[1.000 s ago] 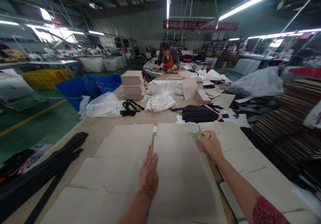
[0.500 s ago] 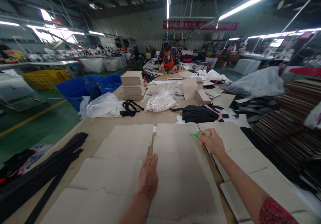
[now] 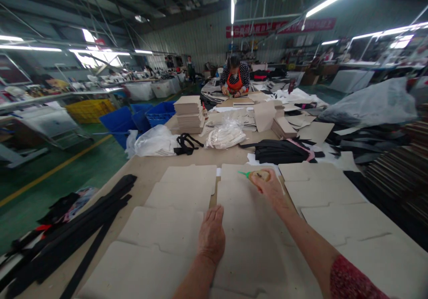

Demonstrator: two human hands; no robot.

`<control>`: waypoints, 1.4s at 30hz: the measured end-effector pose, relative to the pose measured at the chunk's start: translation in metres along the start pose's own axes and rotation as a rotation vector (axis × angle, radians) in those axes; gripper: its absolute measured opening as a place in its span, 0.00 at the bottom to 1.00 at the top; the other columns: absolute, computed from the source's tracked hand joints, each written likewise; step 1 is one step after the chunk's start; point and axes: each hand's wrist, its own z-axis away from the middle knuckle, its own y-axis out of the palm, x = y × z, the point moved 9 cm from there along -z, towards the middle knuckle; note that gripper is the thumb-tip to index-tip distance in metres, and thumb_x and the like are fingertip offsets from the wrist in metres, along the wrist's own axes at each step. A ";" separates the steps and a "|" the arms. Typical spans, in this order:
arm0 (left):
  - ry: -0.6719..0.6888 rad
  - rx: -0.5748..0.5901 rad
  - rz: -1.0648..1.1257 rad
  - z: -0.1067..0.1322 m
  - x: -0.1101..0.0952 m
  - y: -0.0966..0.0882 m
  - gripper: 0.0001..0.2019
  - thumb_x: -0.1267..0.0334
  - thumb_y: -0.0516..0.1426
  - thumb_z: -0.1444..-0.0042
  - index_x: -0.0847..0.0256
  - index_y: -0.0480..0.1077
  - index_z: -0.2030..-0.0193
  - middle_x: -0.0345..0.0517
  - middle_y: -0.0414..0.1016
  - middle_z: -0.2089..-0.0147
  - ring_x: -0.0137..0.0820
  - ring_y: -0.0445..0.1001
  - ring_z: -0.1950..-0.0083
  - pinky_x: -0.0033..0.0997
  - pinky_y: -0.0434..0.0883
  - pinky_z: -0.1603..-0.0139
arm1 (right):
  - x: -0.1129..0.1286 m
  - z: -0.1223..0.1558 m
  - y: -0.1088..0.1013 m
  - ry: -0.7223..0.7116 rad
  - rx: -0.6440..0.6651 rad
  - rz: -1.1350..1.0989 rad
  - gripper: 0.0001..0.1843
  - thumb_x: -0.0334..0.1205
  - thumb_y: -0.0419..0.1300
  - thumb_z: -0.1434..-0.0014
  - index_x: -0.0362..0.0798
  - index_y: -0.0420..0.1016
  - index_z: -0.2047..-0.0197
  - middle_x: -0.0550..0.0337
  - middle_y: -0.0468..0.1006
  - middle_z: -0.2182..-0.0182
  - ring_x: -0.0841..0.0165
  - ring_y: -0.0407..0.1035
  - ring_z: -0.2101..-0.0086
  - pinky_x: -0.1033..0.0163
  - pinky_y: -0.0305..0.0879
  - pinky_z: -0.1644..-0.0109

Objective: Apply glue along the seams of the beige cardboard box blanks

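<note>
My right hand (image 3: 272, 191) grips a small glue bottle (image 3: 257, 175) with a green nozzle. The bottle lies nearly level over the far end of the middle row of grey-beige cardboard sheets (image 3: 249, 234), its tip pointing left. Whether the tip touches the cardboard, I cannot tell. My left hand (image 3: 212, 235) rests palm down on the left edge of that row, fingers stretched out and holding nothing. Overlapping sheets form a left row (image 3: 160, 228) and a right row (image 3: 337, 221). Small dots show on some sheets.
Black fabric strips (image 3: 90, 227) lie along the table's left side, and a black strip bundle (image 3: 284, 151) lies beyond the sheets. Farther back are a plastic-wrapped white bundle (image 3: 225, 136), a cardboard stack (image 3: 189, 116) and blue bins (image 3: 118, 120). A co-worker (image 3: 234, 78) bends over the far end.
My right hand has carried the glue bottle leftward across the far end of the middle row. My left hand stays on the row's left edge. The view has turned slightly left.
</note>
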 end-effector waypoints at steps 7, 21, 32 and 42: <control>-0.016 0.012 0.016 0.000 -0.002 -0.003 0.24 0.79 0.47 0.44 0.65 0.69 0.42 0.53 0.73 0.42 0.38 0.67 0.39 0.41 0.66 0.35 | 0.018 0.010 0.030 -0.088 0.067 0.188 0.24 0.56 0.64 0.53 0.55 0.69 0.54 0.63 0.76 0.68 0.65 0.70 0.69 0.62 0.64 0.65; -0.036 0.048 -0.013 0.000 -0.005 -0.002 0.24 0.80 0.47 0.44 0.69 0.69 0.42 0.55 0.73 0.42 0.39 0.67 0.39 0.41 0.65 0.34 | 0.032 0.003 0.019 -0.110 0.019 0.336 0.24 0.56 0.63 0.52 0.55 0.70 0.54 0.60 0.75 0.64 0.63 0.68 0.66 0.61 0.56 0.64; 0.009 -0.002 -0.076 0.001 -0.005 -0.003 0.24 0.79 0.46 0.44 0.65 0.70 0.43 0.51 0.74 0.42 0.36 0.68 0.39 0.38 0.67 0.36 | 0.005 0.013 0.043 0.128 0.052 -0.168 0.26 0.53 0.69 0.59 0.54 0.68 0.59 0.67 0.73 0.74 0.68 0.67 0.78 0.64 0.63 0.75; 0.018 -0.064 0.018 -0.013 -0.007 -0.008 0.19 0.62 0.46 0.37 0.69 0.67 0.45 0.63 0.71 0.45 0.44 0.67 0.41 0.48 0.64 0.37 | 0.001 0.120 -0.147 0.261 -0.087 -0.636 0.25 0.53 0.68 0.54 0.52 0.67 0.56 0.62 0.77 0.65 0.73 0.69 0.77 0.71 0.64 0.79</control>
